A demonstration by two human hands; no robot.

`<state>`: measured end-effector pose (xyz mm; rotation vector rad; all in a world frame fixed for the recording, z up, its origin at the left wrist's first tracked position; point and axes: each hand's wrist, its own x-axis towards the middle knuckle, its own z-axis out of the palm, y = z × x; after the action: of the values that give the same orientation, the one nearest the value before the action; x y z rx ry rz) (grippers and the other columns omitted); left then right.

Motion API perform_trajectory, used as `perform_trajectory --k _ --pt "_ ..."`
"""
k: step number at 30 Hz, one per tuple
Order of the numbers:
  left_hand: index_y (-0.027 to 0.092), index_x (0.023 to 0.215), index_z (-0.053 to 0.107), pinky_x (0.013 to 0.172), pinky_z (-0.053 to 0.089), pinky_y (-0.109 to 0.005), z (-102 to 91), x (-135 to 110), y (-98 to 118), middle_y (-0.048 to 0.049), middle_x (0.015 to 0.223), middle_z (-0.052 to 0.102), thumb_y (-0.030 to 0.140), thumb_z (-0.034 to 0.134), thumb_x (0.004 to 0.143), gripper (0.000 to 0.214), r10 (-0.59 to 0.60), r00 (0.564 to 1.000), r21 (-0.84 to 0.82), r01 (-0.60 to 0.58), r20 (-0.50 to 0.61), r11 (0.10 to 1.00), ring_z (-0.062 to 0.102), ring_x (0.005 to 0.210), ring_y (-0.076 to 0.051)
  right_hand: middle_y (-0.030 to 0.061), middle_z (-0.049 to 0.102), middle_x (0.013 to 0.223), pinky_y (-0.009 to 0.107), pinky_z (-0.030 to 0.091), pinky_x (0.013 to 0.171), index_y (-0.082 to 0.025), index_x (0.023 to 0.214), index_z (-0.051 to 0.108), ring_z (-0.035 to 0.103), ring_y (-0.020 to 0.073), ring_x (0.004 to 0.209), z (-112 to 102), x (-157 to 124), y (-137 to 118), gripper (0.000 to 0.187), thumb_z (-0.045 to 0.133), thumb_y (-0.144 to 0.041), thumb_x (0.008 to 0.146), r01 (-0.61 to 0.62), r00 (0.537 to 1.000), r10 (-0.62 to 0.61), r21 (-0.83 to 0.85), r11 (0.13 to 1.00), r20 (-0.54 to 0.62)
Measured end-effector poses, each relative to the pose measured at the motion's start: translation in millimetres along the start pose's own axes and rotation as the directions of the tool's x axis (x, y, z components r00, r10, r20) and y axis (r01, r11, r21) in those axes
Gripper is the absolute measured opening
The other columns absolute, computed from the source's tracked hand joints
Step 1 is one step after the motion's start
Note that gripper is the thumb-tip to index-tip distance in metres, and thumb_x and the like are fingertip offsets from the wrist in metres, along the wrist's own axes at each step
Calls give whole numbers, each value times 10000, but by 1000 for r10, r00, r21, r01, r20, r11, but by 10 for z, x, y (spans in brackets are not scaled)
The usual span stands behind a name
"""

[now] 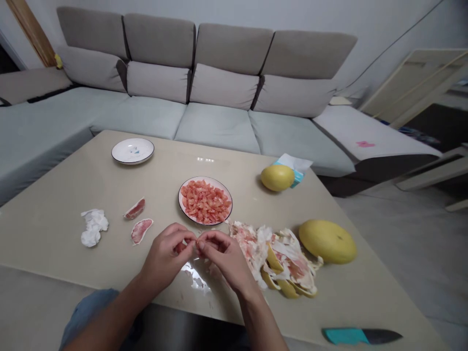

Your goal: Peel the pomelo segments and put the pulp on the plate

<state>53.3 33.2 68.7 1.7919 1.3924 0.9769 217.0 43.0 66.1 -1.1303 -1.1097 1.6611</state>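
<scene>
Rough matt pith (252, 239), glossy tbltop (54, 234), glazed cer. plate (180, 200), cloth sofa (215, 126).

My fingertips (200, 245) are hiding whatever I'm pinching, the bottom edge of my view is cutting off my forearms (261, 326), and a yellow pomelo (277, 178) is covering part of a tissue packet (296, 165).

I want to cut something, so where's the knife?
Head view: the teal-handled knife lies at the table's near right edge, below the pomelo peels.
</scene>
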Motion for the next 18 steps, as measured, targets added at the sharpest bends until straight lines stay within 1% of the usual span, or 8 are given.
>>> perform_trajectory --k 3,5,8,11,15,16,18 --pt "186 838 687 592 425 -226 5 5 6 -29 846 616 176 559 825 129 -42 999 -26 42 21 999 538 650 -119 10 687 649 222 462 601 -155 769 668 607 116 596 14 -9 13 277 806 -376 676 -8 1000 7 59 998 7" --pt "181 822 680 592 415 -228 3 12 5 -25 828 615 184 566 816 115 -84 996 -62 87 41 994 527 646 -120 14 690 630 222 470 589 -154 750 663 608 114 575 15 -9 23 282 813 -378 667 -20 1000 18 89 996 18" --pt "170 799 668 583 390 -227 -7 22 -12 -12 763 602 213 566 815 112 -162 981 -147 177 108 973 497 630 -120 12 681 595 209 470 558 -148 727 662 599 103 540 0 5 45 278 819 -369 661 -40 998 34 122 992 45" --pt "164 806 650 557 353 -218 -30 28 -32 13 681 564 241 562 819 117 -230 946 -259 287 230 922 447 603 -112 4 668 585 194 464 517 -144 717 666 606 101 522 -25 20 76 280 831 -359 645 -83 993 67 172 982 98" --pt "159 800 633 505 287 -200 -82 21 -20 49 613 500 270 598 801 116 -260 895 -370 394 362 841 367 542 -85 -1 659 584 168 446 466 -136 700 663 599 87 487 -64 21 97 291 847 -347 619 -191 968 142 240 952 206" --pt "159 800 630 491 271 -197 -98 19 -10 54 604 489 288 608 796 131 -264 881 -396 421 392 816 349 524 -79 -3 656 584 162 444 459 -135 696 660 593 81 478 -78 20 91 294 850 -345 616 -204 965 152 254 945 213" --pt "163 796 622 463 241 -196 -132 17 11 66 582 457 338 624 786 176 -274 856 -439 470 439 766 316 489 -72 -6 656 598 153 448 453 -134 688 653 592 75 479 -114 18 64 299 856 -338 606 -200 970 151 276 940 189"
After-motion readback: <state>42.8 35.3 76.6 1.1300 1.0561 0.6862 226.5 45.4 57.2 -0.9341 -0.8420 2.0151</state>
